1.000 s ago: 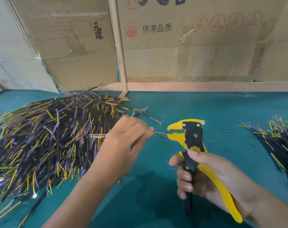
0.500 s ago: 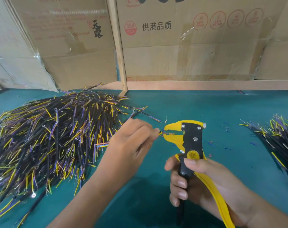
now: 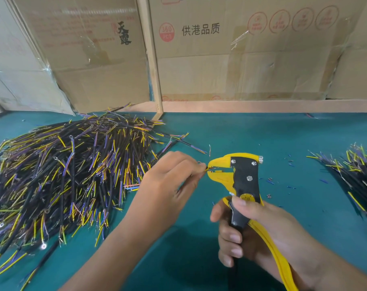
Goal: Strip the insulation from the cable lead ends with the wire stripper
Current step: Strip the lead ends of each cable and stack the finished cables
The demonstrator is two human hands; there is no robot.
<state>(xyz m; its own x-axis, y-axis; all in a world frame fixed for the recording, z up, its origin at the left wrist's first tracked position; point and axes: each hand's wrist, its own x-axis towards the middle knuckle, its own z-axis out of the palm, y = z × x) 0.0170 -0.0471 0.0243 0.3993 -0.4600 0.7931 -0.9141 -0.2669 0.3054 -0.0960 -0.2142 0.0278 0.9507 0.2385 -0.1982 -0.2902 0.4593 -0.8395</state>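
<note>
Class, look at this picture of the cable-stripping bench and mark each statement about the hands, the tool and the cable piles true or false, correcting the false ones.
1. The right hand grips the wire stripper by its handles. True.
2. The left hand lies flat and idle on the table. False: it pinches a lead end at the mouth of the stripper's yellow jaws.
3. The large cable pile lies to the left of the hands. True.
4. The table is red. False: it is teal green.
5. A smaller cable pile lies at the right edge. True.
6. The stripper's handles are all black. False: one is yellow.
</note>
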